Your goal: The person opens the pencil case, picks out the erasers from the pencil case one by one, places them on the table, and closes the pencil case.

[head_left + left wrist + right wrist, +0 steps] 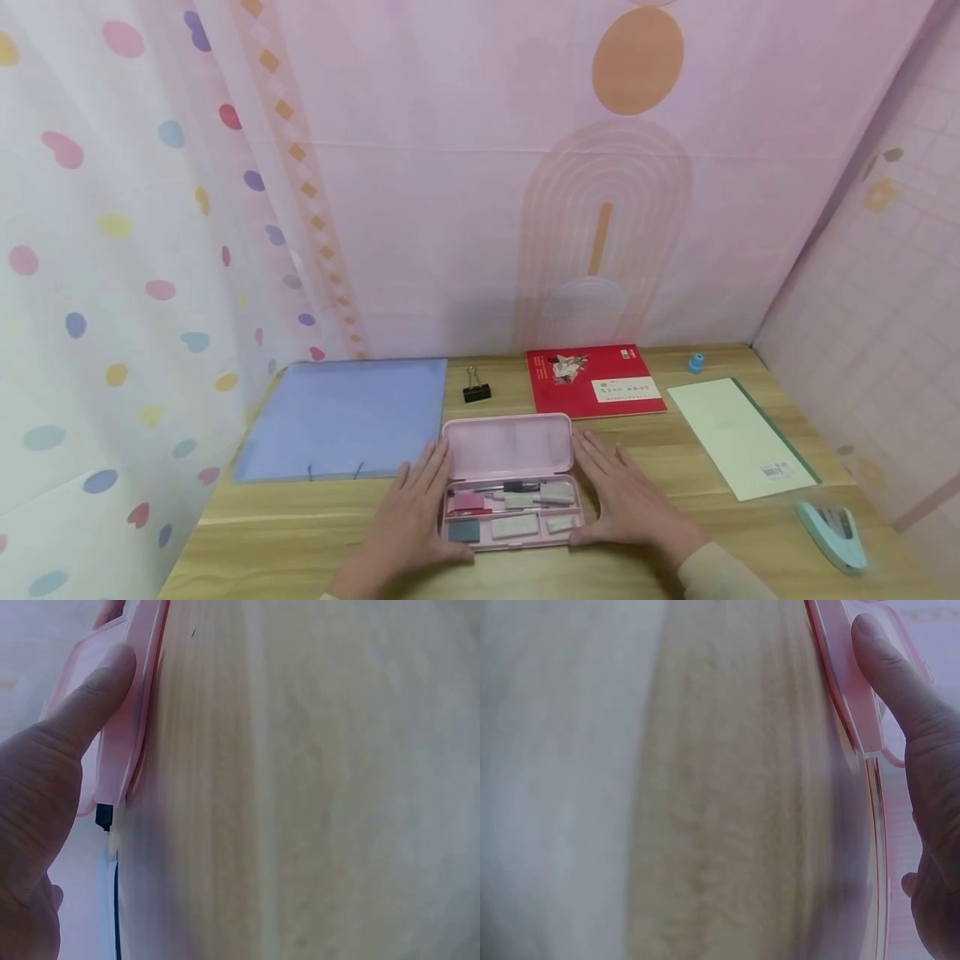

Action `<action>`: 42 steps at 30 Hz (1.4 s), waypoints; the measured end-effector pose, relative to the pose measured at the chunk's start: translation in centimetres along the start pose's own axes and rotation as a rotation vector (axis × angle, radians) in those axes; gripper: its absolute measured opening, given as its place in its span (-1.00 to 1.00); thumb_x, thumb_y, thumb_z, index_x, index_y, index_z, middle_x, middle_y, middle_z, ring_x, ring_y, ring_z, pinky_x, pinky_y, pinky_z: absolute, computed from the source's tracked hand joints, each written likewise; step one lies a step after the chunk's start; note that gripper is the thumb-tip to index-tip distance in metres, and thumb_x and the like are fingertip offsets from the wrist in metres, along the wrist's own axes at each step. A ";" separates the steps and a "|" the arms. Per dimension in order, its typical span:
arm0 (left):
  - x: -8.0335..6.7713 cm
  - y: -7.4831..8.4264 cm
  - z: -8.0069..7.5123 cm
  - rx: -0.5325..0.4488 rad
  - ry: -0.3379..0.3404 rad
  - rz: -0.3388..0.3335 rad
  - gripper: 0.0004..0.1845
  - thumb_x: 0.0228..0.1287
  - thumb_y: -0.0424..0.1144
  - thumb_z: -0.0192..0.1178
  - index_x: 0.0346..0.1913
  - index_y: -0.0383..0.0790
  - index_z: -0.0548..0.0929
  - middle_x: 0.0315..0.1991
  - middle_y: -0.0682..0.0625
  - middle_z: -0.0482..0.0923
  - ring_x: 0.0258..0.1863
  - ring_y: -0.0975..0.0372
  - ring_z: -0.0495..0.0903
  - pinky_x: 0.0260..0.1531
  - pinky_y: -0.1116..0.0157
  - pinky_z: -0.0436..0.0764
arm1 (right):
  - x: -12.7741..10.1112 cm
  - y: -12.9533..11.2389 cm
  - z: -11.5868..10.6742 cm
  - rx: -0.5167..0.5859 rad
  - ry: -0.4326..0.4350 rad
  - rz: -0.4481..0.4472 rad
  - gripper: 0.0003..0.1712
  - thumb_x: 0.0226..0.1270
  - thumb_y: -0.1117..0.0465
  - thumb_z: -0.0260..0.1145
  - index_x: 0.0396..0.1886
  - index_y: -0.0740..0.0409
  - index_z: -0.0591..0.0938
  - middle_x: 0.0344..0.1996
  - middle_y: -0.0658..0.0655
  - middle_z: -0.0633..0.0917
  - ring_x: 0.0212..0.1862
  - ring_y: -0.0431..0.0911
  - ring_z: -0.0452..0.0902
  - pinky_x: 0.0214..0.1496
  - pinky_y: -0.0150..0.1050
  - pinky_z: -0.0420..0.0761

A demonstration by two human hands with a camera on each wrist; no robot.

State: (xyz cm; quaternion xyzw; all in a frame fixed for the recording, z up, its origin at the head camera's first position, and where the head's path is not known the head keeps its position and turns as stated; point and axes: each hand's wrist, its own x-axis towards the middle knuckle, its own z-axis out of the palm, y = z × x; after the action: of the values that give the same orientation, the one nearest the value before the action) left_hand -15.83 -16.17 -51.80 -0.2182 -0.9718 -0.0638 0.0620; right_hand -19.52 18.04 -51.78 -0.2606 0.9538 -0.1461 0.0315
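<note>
The pink case (507, 483) lies open on the tabletop (675, 550), lid flat behind the tray. The left hand (408, 521) lies against the case's left side and the right hand (626, 500) against its right, fingers straight and relaxed, clasping nothing; each wrist view shows a thumb (90, 697) laid along the pink rim. Inside the case sit small grey blocks, a red piece and what look like pens. It looks like thin, stiff plastic: light, smooth and likely slippery, with loose contents that would slide if tipped. I judge the long side walls the best hold, kept level. Behind the case lie a black clip (476, 390), a red book (595, 381) and a blue folder (341, 417)
</note>
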 end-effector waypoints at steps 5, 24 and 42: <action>-1.4 -0.4 0.0 -0.078 0.014 -0.039 0.40 -0.25 0.64 0.11 0.52 -0.28 -0.05 0.54 -0.14 -0.20 0.49 -0.03 -0.11 0.37 -0.14 0.08 | 1.0 -0.6 0.0 0.038 -0.008 -0.032 0.49 -0.32 -0.70 0.19 0.56 -0.13 -0.14 0.53 -0.13 -0.05 0.52 -0.09 -0.20 0.46 0.21 -0.01; -3.2 -1.4 0.9 -0.377 -0.069 -0.231 0.21 -0.16 0.55 0.17 0.44 -0.26 0.24 0.36 -0.17 0.30 0.31 -0.05 0.30 0.26 -0.08 0.35 | 1.6 -2.9 -0.6 0.084 0.175 -0.155 -0.36 0.13 -0.23 0.40 0.20 -0.16 0.58 0.15 -0.14 0.56 0.12 -0.19 0.42 0.13 -0.09 0.56; -3.1 -1.3 1.6 -0.438 -0.062 -0.244 0.18 -0.20 0.55 0.18 0.46 -0.10 0.24 0.38 -0.10 0.28 0.34 -0.04 0.27 0.26 -0.09 0.34 | 2.4 -3.5 0.9 0.055 0.120 -0.159 -0.56 0.24 -0.09 0.36 0.09 -0.12 0.67 0.01 -0.18 0.64 0.02 -0.22 0.44 0.09 -0.17 0.57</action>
State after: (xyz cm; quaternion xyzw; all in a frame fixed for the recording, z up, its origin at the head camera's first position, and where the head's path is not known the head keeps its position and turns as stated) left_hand -13.74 -18.40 -53.98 -0.1091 -0.9555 -0.2729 -0.0246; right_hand -19.78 13.71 -51.62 -0.3254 0.9259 -0.1894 -0.0303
